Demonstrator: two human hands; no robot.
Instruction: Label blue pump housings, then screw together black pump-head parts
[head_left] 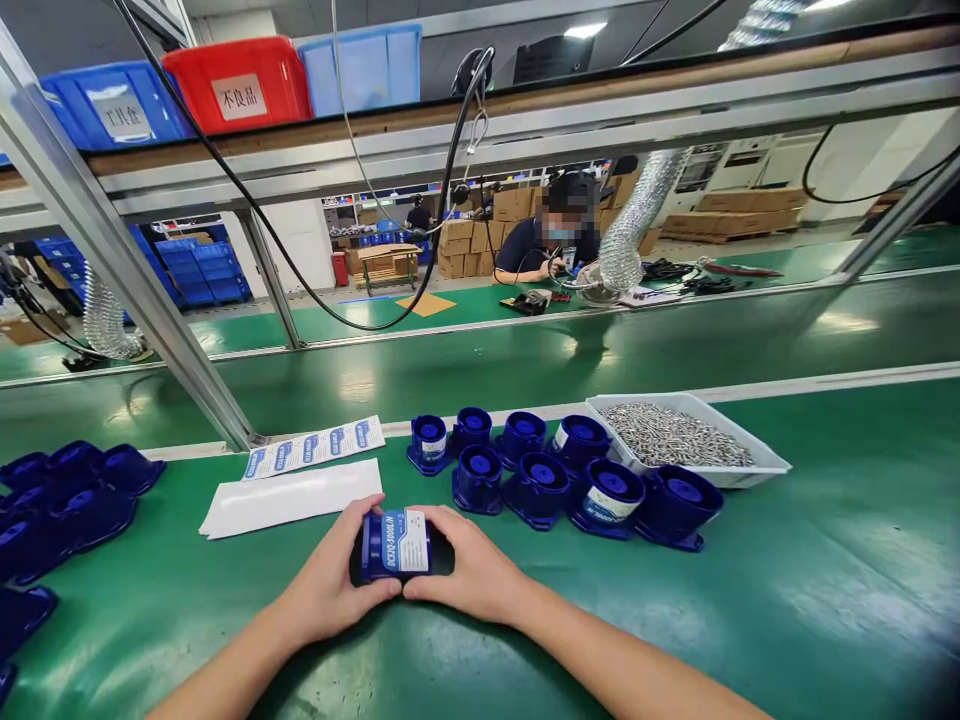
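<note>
L hand [330, 592] & R hand [471, 572] both pinch the blue part [384, 546], fingers curled round its ends, near-centre on the surface [787, 600]; looks like the label [411, 540] press-down step, which calls for even thumb pressure, edges flat.

You sit at a factory assembly line: long green tabletop [825, 600], identical blue parts [540, 478] in rows beside a tray [772, 466] of screws [675, 435], labelled plastic crates [232, 85] on the shelf [600, 110] overhead, another person [547, 245] working at the next line near stacked cardboard boxes [457, 245].
</note>
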